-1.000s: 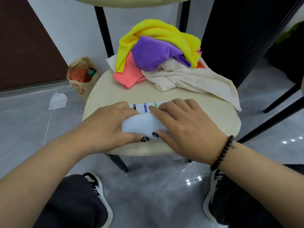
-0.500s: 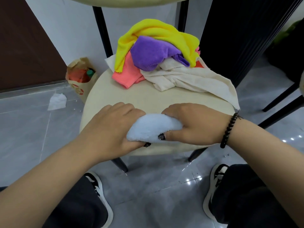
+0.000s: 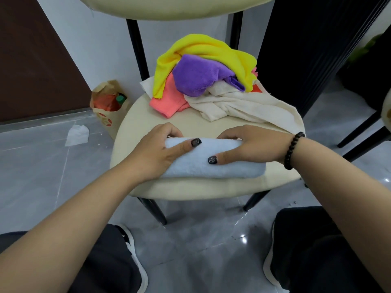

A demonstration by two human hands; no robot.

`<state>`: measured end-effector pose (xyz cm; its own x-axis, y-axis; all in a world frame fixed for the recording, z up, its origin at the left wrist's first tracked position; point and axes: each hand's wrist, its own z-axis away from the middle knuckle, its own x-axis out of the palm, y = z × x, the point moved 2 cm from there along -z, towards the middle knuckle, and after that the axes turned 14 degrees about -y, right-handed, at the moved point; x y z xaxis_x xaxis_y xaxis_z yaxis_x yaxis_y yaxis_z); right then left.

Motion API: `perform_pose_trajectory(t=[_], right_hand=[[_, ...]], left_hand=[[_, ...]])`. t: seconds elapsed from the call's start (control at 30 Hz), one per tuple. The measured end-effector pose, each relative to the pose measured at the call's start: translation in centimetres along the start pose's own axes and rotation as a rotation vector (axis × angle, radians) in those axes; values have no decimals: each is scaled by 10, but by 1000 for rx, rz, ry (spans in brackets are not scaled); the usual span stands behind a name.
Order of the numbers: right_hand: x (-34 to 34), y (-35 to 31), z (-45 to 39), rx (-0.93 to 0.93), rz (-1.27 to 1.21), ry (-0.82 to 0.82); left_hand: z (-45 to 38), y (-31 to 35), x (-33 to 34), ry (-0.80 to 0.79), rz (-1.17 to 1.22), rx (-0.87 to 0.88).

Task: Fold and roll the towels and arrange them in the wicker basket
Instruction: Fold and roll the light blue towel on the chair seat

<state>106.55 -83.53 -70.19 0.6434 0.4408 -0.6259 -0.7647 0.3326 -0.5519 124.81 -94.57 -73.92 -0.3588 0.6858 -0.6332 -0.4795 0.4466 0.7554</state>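
Both hands curl round one rolled pale-blue terry towel (image 3: 211,163)
Left hand (image 3: 156,153), right hand (image 3: 251,146) grip it; five loose towels heaped at 12 o'clock (image 3: 203,77); no legible writing.

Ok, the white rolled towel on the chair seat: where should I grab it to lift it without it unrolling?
Probably grip the white rolled towel across its middle, from above, fingers over the far side and thumb on the near side. It lies as a long roll, left to right, on the chair seat, so squeezing across should keep it closed. The left hand and right hand already hold it this way.
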Motion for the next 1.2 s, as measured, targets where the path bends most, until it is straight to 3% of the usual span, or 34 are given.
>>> perform_pose_trajectory(t=[0.13,0.2,0.3,0.5,0.6,0.7,0.93,1.2], right_hand=[[2,0,4,-26,-120,-22],[7,0,7,-48,-127,24],[16,1,15,-62,-164,142],[30,3,50,-144,-283,472],[35,2,72,-275,-295,603],[37,6,93,-349,-265,615],[10,40,160,-456,-353,714],[-26,111,207,-201,-527,634]], left_hand=[[21,9,5,517,-374,149],[38,21,12,634,-410,221],[60,35,29,527,-220,213],[68,57,63,109,341,-28],[59,79,71,45,728,14],[51,108,76,-39,968,95],[17,167,109,-218,1160,166],[-38,243,147,-303,1122,174]])
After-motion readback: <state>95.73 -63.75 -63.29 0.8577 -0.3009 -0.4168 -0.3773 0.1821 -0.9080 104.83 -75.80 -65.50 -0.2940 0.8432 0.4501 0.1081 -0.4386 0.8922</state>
